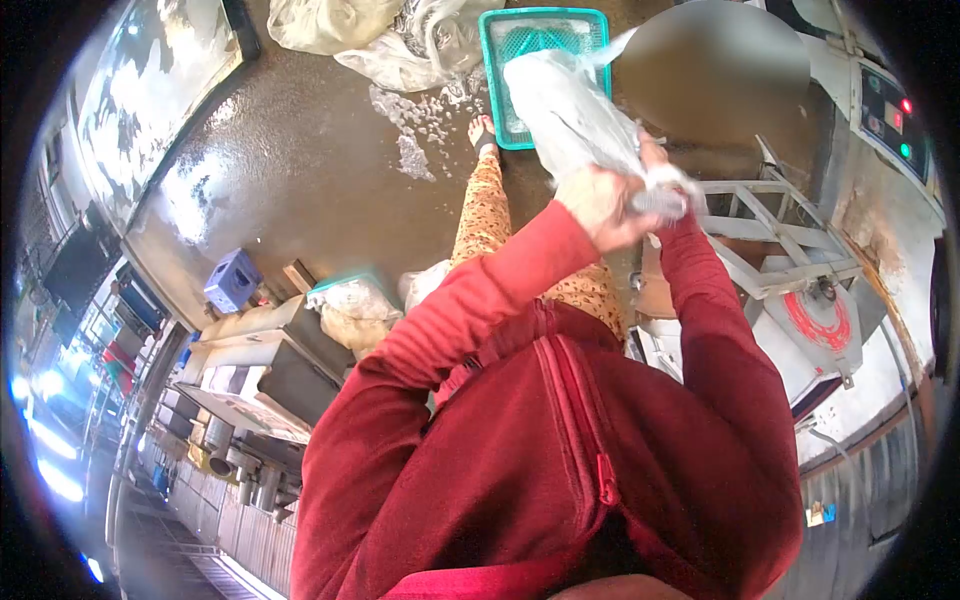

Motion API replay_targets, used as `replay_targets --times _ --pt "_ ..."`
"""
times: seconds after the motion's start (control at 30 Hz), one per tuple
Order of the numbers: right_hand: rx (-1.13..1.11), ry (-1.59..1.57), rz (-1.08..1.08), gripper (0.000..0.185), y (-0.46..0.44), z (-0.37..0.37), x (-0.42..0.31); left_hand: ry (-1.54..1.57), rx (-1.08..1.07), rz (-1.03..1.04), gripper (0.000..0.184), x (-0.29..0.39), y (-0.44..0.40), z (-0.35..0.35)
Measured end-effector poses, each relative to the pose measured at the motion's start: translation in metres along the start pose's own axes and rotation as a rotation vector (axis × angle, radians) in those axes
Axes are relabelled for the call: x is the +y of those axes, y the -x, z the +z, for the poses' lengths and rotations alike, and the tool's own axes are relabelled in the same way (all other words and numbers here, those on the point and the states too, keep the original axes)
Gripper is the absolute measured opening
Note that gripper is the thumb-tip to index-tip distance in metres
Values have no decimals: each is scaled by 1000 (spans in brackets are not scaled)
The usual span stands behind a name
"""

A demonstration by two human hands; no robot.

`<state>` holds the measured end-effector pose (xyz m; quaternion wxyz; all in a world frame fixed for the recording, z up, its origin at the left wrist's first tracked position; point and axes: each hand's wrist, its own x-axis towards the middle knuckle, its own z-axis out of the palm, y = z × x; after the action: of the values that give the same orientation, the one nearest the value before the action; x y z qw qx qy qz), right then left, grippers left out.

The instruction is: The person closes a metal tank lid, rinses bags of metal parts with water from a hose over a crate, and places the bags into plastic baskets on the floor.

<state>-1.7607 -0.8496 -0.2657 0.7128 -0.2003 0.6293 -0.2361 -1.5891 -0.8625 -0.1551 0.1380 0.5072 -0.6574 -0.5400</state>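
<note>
A filled whitish plastic bag (575,110) hangs tilted from my two hands, partly over the teal basket (488,70) on the wet floor. My left hand (603,205) is closed around the gathered upper end of the bag. Close against it, my right hand (655,165) is also closed on the bunched plastic, its fingers partly hidden and smeared by motion. A pale twisted end of the bag sticks out below the hands. What fills the bag cannot be made out.
Large filled plastic bags (400,50) lie left of the basket, beside spilled ice-like bits (410,145). A metal frame (775,235) stands at the right, below a control panel (893,122) with lit buttons. A purple crate (232,280) sits at the left. A blurred patch covers the upper right.
</note>
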Motion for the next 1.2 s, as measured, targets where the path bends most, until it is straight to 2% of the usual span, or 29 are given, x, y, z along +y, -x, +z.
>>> replay_targets --times 0.03,0.07,0.1,0.17,0.2,0.23,0.27,0.3,0.33,0.37,0.4,0.43,0.5,0.53,0.6,0.67,0.7,0.77,0.8,0.83,0.87,0.93,0.97,1.0,1.03,1.1,1.13,1.17,1.2 --pt "61 -250 116 36 -25 -23 30 30 39 106 36 -15 2 -3" --pt "144 -172 32 29 -16 -19 18 79 75 209 31 -28 3 -5" --pt "241 -88 -39 29 10 -15 -2 8 33 -61 27 -50 -5 -15" --pt "64 697 -116 28 77 -46 -50 110 67 -395 43 -186 -21 11" --pt "67 1003 -299 25 117 -32 -95 129 138 -520 54 -272 -26 32" --pt "43 1141 -515 24 141 -37 -105 11 121 -500 66 -338 -29 53" --pt "-143 1309 -550 24 150 -47 -118 -80 41 -531 68 -331 -28 61" --pt "-299 1015 26 23 146 -24 -156 -187 -26 -549 71 -306 -41 58" --pt "38 643 -83 23 136 -14 -141 -298 -88 -566 73 -273 -52 52" --pt "354 251 -178 23 124 -9 -120 -189 -43 -557 71 -230 -54 43" --pt "287 245 -132 24 97 -12 -112 -160 -6 -593 67 -180 -57 35" --pt "174 219 -179 25 65 -17 -87 -234 80 -466 60 -126 -49 17" --pt "110 230 -209 28 6 -16 -30 -136 6 -311 50 -52 -26 -5" --pt "166 153 -36 31 -20 -11 -2 -170 82 -149 47 -45 -10 5" --pt "104 66 25 36 -39 -15 14 7 17 61 34 -23 13 -7" --pt "167 113 139 35 -24 -15 -1 102 10 93 31 -41 15 -11" --pt "36 208 -78 31 -15 -36 12 143 52 77 33 -72 11 -1" --pt "33 502 24 28 55 -36 -36 23 -11 -352 40 -151 -8 14" --pt "63 634 -8 27 89 -25 -71 -36 -72 -587 45 -205 -13 20" --pt "59 770 -113 25 112 -22 -98 45 24 -725 48 -227 -10 17" --pt "112 1085 -315 23 126 -29 -102 -51 17 -526 47 -318 1 56" --pt "93 449 -94 20 123 -30 -108 172 182 -302 43 -333 -18 75" --pt "2 9 49 19 109 -28 -106 119 107 -395 41 -280 -30 60" --pt "48 -71 -65 19 85 -16 -92 33 25 -424 39 -206 -36 44" --pt "175 -127 -39 20 59 12 -78 -16 -15 -408 37 -151 -36 34" --pt "273 -77 138 21 -4 16 -24 33 -25 -307 36 -64 -32 15" --pt "200 -12 197 21 -10 38 -15 217 -21 -281 30 -38 -9 -14" --pt "153 39 229 21 -13 52 -11 90 414 -338 30 -19 3 2" --pt "120 81 237 21 -21 62 -14 138 183 -199 31 -31 3 5"
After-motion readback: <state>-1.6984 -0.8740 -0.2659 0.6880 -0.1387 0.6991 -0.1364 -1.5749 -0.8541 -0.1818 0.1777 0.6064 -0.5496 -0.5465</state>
